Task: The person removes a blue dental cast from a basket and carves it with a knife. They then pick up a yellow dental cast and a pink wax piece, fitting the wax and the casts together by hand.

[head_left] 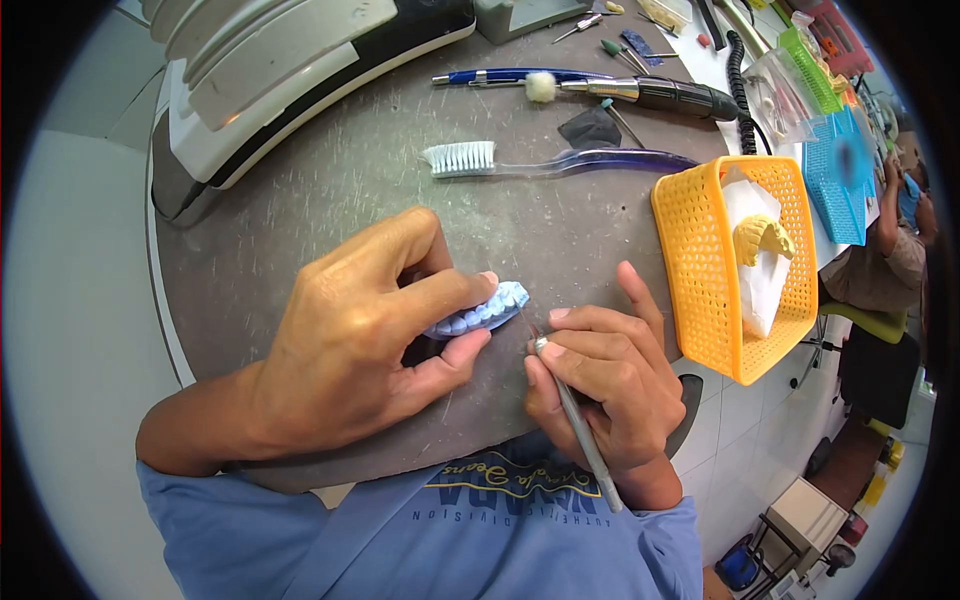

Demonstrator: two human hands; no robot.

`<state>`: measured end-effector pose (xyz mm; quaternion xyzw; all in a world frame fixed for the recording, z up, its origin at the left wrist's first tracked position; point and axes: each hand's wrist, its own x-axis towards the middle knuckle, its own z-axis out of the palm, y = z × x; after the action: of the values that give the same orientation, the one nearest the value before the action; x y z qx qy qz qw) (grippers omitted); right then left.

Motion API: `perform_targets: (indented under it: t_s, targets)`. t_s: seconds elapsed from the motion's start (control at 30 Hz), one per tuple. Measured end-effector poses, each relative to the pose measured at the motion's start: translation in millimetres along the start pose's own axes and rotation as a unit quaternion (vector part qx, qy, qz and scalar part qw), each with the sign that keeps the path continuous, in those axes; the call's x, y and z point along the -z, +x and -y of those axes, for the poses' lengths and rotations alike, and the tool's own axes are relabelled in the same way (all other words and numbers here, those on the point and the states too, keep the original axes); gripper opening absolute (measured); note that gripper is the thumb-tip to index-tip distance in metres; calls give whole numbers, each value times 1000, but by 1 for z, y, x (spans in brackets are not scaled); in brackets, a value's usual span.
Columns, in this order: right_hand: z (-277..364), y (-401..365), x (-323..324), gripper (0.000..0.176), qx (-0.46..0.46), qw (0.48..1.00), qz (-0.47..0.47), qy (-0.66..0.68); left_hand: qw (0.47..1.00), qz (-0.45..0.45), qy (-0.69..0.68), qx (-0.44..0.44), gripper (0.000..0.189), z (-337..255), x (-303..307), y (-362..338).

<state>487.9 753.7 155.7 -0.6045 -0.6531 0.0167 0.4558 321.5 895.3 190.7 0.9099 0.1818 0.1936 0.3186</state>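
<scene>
Pinched between the thumb and fingers of my left hand (365, 325) is a blue dental model (478, 316) with a row of teeth, held just above the grey worktop. Part of the model is hidden behind the fingers. My right hand (610, 385) grips a slim metal scalpel-like hand tool (583, 432) like a pen. The tool's thin tip points at the right end of the model; whether it touches cannot be made out. Its handle slants down towards my blue shirt.
A toothbrush (560, 162) lies beyond my hands, with a rotary handpiece (650, 95) and a blue pen (520, 76) behind it. At the right stands a yellow basket (698, 270) holding a yellowish dental model (762, 240) on white paper. A white machine (290, 75) occupies the back left. Another person (885, 265) sits far right.
</scene>
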Motion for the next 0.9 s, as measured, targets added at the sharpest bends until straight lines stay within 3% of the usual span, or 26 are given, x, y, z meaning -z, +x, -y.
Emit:
perform_targets:
  t_s: [0.9]
  targets:
    - [0,-1,-10,24,6,999,-41,-22,1000,-4,27,-13,34,-1,-7,2]
